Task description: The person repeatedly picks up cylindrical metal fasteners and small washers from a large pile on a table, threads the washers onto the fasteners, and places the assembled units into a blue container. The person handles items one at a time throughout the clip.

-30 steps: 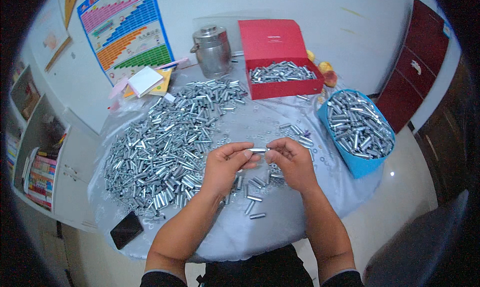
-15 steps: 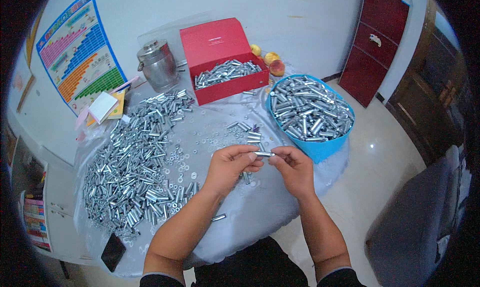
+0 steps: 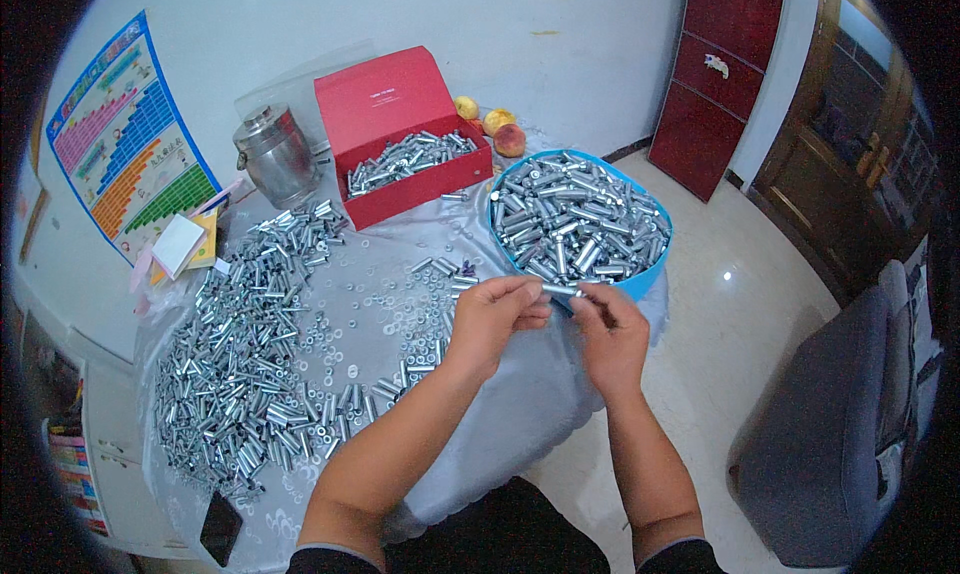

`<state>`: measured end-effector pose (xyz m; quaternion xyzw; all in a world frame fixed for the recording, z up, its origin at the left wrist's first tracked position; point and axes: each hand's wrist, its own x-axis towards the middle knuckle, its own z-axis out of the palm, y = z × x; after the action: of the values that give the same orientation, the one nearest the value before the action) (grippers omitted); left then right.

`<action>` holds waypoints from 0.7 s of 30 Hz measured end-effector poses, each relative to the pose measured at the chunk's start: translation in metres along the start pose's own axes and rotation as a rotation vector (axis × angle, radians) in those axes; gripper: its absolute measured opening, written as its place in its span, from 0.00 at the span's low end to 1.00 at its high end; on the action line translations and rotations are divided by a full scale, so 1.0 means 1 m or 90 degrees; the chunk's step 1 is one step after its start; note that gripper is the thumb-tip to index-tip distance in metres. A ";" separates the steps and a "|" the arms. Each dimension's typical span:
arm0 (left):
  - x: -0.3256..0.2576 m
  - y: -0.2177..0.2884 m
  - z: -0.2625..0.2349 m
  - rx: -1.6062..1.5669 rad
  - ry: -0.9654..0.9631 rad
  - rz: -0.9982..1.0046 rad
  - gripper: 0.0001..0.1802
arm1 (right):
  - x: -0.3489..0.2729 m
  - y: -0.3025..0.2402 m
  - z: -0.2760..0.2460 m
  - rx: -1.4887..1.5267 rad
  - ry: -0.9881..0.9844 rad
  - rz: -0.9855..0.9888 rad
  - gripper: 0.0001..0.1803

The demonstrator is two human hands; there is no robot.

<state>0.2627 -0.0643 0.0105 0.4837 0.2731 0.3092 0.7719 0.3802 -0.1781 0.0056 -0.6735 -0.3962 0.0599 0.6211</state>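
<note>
A slim silver metal anchor bolt [image 3: 558,289] lies crosswise between my two hands, just over the near rim of a blue tub [image 3: 640,286]. Its left end is pinched by my left hand [image 3: 492,326], fingers curled. My right hand [image 3: 612,336] has thumb and fingertips closed at the other end, slightly blurred. Heaped in the tub are similar silver anchor bolts [image 3: 580,219]. Left of my left hand, short metal sleeves [image 3: 400,382] and small washers [image 3: 420,319] lie scattered on the pale tablecloth [image 3: 500,429].
A big pile of metal sleeves and bolts [image 3: 240,364] covers the table's left side. Behind stand an open red box [image 3: 420,182] of metal parts, a steel canister [image 3: 277,159] and some fruit [image 3: 509,140]. A dark phone [image 3: 221,527] lies near the front edge; a grey sofa [image 3: 815,444] stands right.
Both hands have moved right with the anchor bolt, from over the tablecloth to the tub's near rim. The view has shifted, so the table things appear further left.
</note>
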 end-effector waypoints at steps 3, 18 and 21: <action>0.008 0.000 0.003 -0.009 0.011 0.019 0.13 | 0.018 -0.012 -0.011 -0.062 0.063 -0.037 0.09; 0.005 0.002 -0.003 -0.020 0.016 0.008 0.14 | 0.059 -0.010 -0.005 -0.301 -0.043 -0.260 0.11; 0.011 -0.010 -0.005 -0.036 -0.006 -0.004 0.13 | 0.058 -0.010 -0.001 -0.330 -0.046 -0.278 0.09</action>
<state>0.2689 -0.0564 -0.0019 0.4623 0.2620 0.3125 0.7874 0.4155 -0.1448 0.0382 -0.7056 -0.5550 -0.1536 0.4130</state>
